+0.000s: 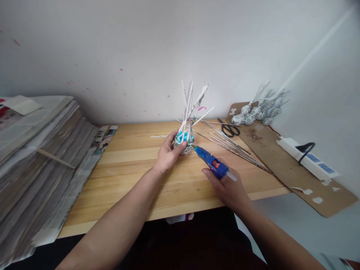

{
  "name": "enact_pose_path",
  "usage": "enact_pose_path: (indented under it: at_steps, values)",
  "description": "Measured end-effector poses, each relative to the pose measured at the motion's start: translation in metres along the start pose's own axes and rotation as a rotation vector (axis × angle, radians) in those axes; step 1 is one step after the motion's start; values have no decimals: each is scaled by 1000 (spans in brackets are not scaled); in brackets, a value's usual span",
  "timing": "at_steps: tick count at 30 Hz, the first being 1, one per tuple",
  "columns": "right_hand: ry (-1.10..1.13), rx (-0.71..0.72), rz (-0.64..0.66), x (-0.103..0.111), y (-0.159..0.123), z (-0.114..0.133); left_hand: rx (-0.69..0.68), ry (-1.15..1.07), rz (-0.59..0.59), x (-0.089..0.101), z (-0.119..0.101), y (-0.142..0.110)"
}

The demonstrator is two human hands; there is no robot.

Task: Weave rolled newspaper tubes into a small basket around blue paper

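Note:
My left hand [169, 152] is closed around the side of a small woven paper basket [184, 145], its thumb lying across the front. Long rolled-paper strips rise from the basket's rim, and something bright blue shows inside it. In my right hand [227, 185] is a blue hot glue gun [212, 161], with a clear glue stick poking out of its back end. The gun's tip points at the basket's lower right side, touching it or very close; I cannot tell which.
Rolled-paper sticks [233, 148] and black scissors [230, 129] lie to the right. Beyond them, a cardboard sheet [264, 150] bears a white power strip [309, 157] and several finished-looking woven paper pieces [247, 114]. A tall newspaper stack [47, 157] fills the table's left side.

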State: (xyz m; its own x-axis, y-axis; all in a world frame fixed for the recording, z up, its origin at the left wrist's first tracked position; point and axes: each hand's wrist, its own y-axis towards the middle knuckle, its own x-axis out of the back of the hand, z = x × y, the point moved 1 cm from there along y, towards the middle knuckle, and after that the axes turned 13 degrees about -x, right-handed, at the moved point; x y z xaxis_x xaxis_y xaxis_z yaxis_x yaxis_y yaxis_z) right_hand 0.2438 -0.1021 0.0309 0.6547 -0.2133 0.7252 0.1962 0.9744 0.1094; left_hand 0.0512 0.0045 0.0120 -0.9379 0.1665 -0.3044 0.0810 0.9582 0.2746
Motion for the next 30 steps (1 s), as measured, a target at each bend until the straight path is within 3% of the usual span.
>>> enact_pose_path:
  at_steps: [30]
  values:
    - [17,-17,13,0,1,-4,31,-43,-16,-2,-3,-1]
